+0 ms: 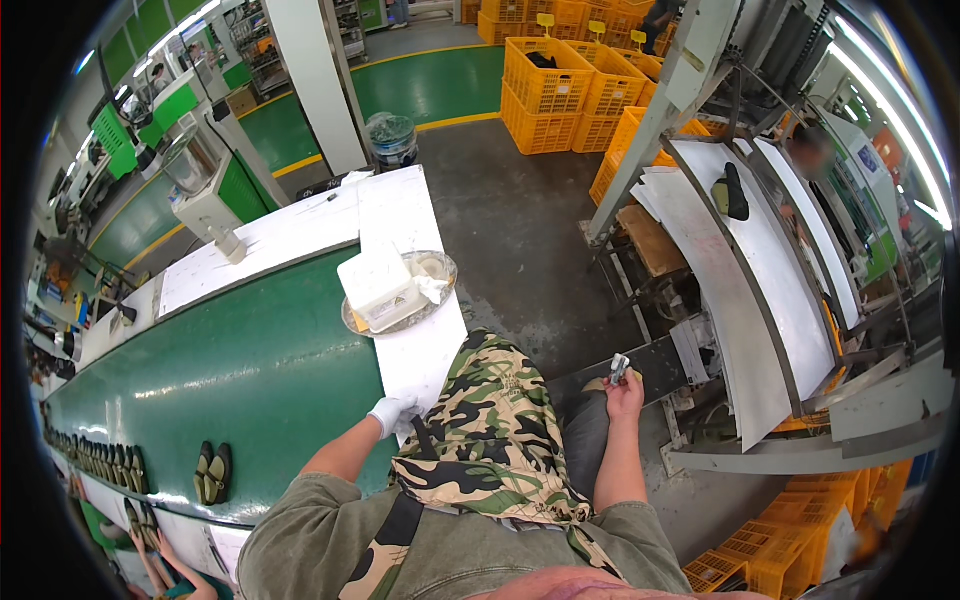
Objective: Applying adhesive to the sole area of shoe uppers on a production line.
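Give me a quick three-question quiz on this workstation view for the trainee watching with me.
1. True or false: the left hand wears a white glove.
2. What does the bare right hand hold? A) a small grey object B) a shoe sole C) a yellow crate
3. Fill in: the white block sits on a round metal ____.

Key:
1. True; it rests at the edge of the white table, beside the green conveyor belt.
2. A; what the object is cannot be told at this size.
3. Tray.
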`<state>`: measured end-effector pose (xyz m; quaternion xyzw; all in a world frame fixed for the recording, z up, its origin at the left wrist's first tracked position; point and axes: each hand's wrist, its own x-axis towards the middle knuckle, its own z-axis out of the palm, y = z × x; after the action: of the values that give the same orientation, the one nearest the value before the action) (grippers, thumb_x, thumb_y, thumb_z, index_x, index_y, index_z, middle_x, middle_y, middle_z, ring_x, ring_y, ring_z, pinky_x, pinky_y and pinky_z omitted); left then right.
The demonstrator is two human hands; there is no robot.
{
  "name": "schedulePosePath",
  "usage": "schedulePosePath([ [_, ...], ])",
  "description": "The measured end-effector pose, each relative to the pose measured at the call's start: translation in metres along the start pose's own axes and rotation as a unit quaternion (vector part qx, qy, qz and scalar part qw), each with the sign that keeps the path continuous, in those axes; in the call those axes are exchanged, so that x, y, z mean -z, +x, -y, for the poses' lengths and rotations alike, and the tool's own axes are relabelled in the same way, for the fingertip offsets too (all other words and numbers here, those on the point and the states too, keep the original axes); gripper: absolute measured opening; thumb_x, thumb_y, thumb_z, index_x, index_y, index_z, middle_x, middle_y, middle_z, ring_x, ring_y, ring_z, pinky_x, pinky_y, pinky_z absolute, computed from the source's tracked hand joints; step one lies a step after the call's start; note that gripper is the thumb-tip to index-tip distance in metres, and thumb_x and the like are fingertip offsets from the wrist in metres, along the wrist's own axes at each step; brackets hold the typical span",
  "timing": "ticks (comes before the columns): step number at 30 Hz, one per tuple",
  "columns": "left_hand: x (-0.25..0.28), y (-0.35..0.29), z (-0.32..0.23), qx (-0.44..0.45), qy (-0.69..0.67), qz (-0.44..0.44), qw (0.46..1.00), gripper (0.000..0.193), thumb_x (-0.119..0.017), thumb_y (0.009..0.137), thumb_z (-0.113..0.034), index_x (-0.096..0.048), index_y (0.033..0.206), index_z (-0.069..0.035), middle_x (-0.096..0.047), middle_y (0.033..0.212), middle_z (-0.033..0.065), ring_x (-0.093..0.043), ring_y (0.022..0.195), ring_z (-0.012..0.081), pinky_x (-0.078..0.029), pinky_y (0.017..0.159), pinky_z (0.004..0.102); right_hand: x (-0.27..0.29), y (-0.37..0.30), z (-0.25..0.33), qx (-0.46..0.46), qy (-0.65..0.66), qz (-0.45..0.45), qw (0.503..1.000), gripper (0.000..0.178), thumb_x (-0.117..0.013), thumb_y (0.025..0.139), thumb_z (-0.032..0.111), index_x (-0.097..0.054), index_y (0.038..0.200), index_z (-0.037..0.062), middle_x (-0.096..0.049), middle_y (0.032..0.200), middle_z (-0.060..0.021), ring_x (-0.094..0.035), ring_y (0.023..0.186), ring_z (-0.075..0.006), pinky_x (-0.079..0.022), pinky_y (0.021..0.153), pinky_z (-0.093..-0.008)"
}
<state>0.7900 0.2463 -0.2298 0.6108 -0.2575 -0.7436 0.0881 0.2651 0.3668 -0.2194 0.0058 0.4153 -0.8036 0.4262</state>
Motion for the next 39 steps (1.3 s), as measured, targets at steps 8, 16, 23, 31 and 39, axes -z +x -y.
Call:
schedulePosePath([
  [8, 0.008, 0.009, 0.004, 0.017, 0.012, 0.015, 1.000, 0.031, -0.065, 0.090, -0.039, -0.071, 0.093, -0.009, -0.071, 0.100, 0.0035, -0.065, 0.084, 0.0226, -0.052, 0.071, 0.0421, -0.003, 0.000, 0.001, -0.010, -0.002, 0.005, 1.000, 0.006, -0.061, 0.093, 0.014, -0.062, 0.095, 0.0091, -0.065, 0.083, -0.0056, -0.062, 0.071, -0.0204, -0.054, 0.066, -0.0420],
  [16, -0.001, -0.002, -0.002, 0.012, 0.020, -0.001, 1.000, 0.032, -0.065, 0.091, -0.040, -0.069, 0.102, -0.010, -0.070, 0.102, 0.0038, -0.063, 0.089, 0.0252, -0.050, 0.080, 0.0481, 0.010, 0.008, -0.002, -0.008, 0.004, 0.008, 1.000, 0.008, -0.062, 0.092, 0.016, -0.062, 0.093, 0.0086, -0.064, 0.083, -0.0065, -0.062, 0.072, -0.0228, -0.054, 0.066, -0.0437],
  [23, 0.002, 0.003, 0.000, 0.019, 0.028, 0.000, 0.999, 0.036, -0.064, 0.091, -0.039, -0.067, 0.109, -0.008, -0.070, 0.107, 0.0057, -0.061, 0.102, 0.0292, -0.047, 0.088, 0.0551, 0.003, 0.004, -0.001, -0.004, 0.004, 0.008, 1.000, 0.006, -0.063, 0.091, 0.015, -0.061, 0.093, 0.0097, -0.064, 0.081, -0.0052, -0.062, 0.069, -0.0209, -0.054, 0.065, -0.0430],
  [31, 0.001, 0.000, -0.001, 0.016, 0.035, -0.008, 0.999, 0.035, -0.064, 0.091, -0.039, -0.069, 0.105, -0.007, -0.070, 0.106, 0.0062, -0.062, 0.100, 0.0286, -0.048, 0.086, 0.0528, 0.002, 0.002, -0.001, -0.005, 0.006, -0.004, 1.000, 0.006, -0.062, 0.092, 0.015, -0.062, 0.094, 0.0092, -0.064, 0.083, -0.0058, -0.061, 0.073, -0.0204, -0.053, 0.066, -0.0430],
  [39, 0.010, 0.011, 0.006, 0.007, 0.002, 0.026, 1.000, 0.030, -0.064, 0.091, -0.037, -0.070, 0.097, -0.009, -0.071, 0.098, 0.0037, -0.063, 0.079, 0.0223, -0.050, 0.067, 0.0420, -0.001, 0.002, -0.001, -0.005, 0.000, -0.002, 1.000, 0.006, -0.062, 0.092, 0.016, -0.063, 0.094, 0.0096, -0.065, 0.084, -0.0057, -0.062, 0.073, -0.0204, -0.053, 0.067, -0.0421],
])
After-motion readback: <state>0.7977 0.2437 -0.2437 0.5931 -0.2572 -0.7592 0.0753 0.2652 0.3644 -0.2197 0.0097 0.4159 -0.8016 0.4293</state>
